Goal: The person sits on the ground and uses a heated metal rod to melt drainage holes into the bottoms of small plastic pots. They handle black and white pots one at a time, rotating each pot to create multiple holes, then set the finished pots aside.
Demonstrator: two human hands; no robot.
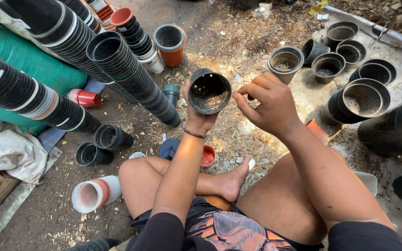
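My left hand (pixel 196 118) grips a dirty black plastic plant pot (pixel 209 91) from below, its mouth turned toward me. My right hand (pixel 268 102) hovers just right of the pot's rim, fingers curled and thumb pinched to forefinger; whether something small sits between them I cannot tell. I sit cross-legged on the ground, a bare foot (pixel 234 179) below the pot.
Long stacks of black pots (pixel 131 76) lie at the left over a green roll (pixel 33 65). An orange pot (pixel 170 42) stands behind. Loose grey and black pots (pixel 285 60) and short stacks (pixel 361 100) sit at the right. A white-and-red stack (pixel 96 193) lies lower left.
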